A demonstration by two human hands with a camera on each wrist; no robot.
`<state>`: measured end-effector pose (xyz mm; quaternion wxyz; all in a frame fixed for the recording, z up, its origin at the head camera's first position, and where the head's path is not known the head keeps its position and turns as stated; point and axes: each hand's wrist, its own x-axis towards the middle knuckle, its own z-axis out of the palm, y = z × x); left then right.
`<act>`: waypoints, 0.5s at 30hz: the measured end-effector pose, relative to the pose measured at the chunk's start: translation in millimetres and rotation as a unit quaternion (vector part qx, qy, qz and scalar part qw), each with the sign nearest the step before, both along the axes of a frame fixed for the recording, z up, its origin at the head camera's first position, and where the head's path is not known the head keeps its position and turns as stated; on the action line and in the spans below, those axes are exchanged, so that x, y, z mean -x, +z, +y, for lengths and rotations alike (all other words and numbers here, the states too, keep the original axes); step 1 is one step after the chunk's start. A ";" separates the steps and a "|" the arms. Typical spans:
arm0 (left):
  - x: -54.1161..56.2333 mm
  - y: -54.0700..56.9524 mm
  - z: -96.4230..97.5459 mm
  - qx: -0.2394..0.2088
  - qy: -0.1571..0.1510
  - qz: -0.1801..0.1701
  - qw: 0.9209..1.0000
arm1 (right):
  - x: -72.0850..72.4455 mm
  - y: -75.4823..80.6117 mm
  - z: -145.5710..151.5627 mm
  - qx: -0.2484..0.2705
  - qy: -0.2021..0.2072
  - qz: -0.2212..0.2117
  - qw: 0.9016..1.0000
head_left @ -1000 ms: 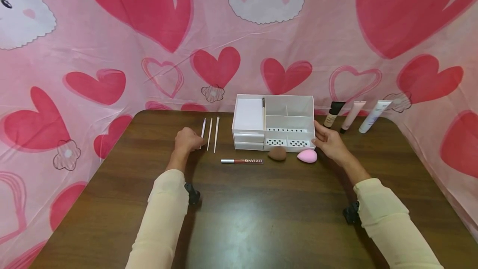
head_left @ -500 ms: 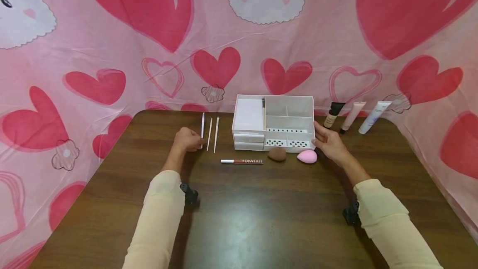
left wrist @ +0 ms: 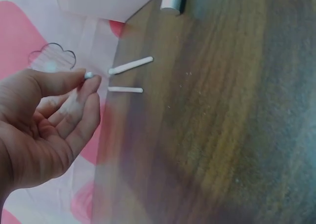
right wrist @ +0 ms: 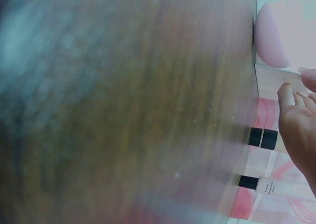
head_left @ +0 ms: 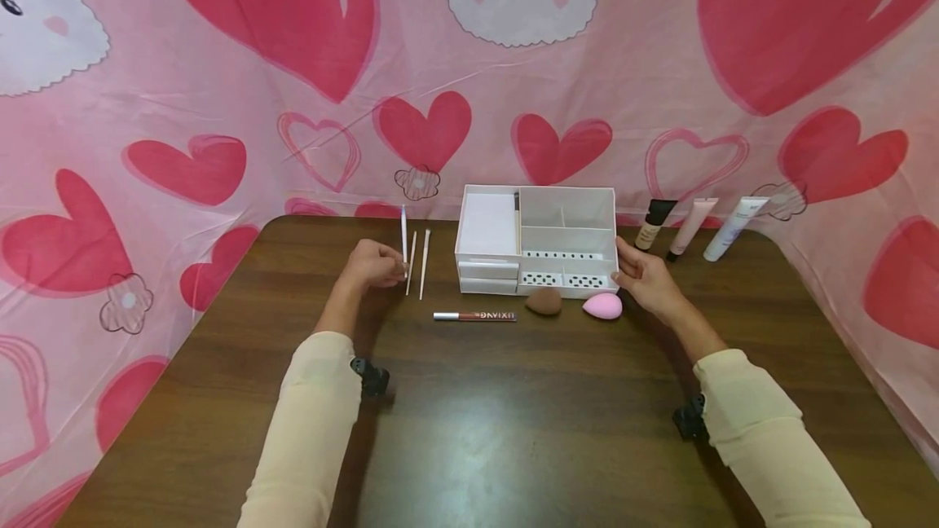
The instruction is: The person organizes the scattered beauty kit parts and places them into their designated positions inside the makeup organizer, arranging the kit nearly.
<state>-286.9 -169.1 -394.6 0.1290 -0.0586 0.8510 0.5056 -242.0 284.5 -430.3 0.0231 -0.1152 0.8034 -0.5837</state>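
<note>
In the head view my left hand (head_left: 377, 263) pinches the lower end of a thin white makeup stick (head_left: 404, 235) with a bluish tip, held nearly upright. The left wrist view shows the stick's end (left wrist: 89, 75) between thumb and forefinger. Just right of it, two more thin white sticks (head_left: 425, 263) lie side by side on the table. My right hand (head_left: 647, 277) rests against the right side of a white makeup organizer (head_left: 487, 222), fingers fairly straight. A dark-handled slim item (head_left: 517, 210) stands within the organizer.
Before the organizer lie a brown makeup sponge (head_left: 544, 301), a pink makeup sponge (head_left: 603, 306) and a lip gloss tube (head_left: 475, 317). Three cosmetic tubes, black-topped (head_left: 653, 225), pink (head_left: 693, 230) and white (head_left: 737, 228), stand right of it. A heart-printed cloth (head_left: 469, 63) hangs behind the table (head_left: 469, 430).
My left hand has lifted the white stick from beside the other two and moved it slightly up and right. The right hand and the organizer have stayed put.
</note>
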 end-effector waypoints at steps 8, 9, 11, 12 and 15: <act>1.2 8.1 8.8 -0.057 0.013 -0.015 0.998 | -1.1 1.4 -0.5 0.000 0.000 -0.005 1.000; 1.1 9.4 9.9 -0.063 0.012 -0.016 0.998 | -1.1 1.3 -0.5 0.001 0.000 -0.006 1.000; 0.9 11.7 11.9 -0.067 0.013 -0.014 0.998 | -1.1 1.0 -0.4 0.001 0.001 -0.007 1.000; 0.8 12.8 12.9 -0.070 0.014 -0.013 0.997 | -0.9 0.8 -0.1 0.001 0.001 -0.006 1.000; 1.4 15.7 15.9 -0.083 0.016 -0.011 0.996 | -0.9 0.3 0.2 0.003 0.001 -0.005 1.000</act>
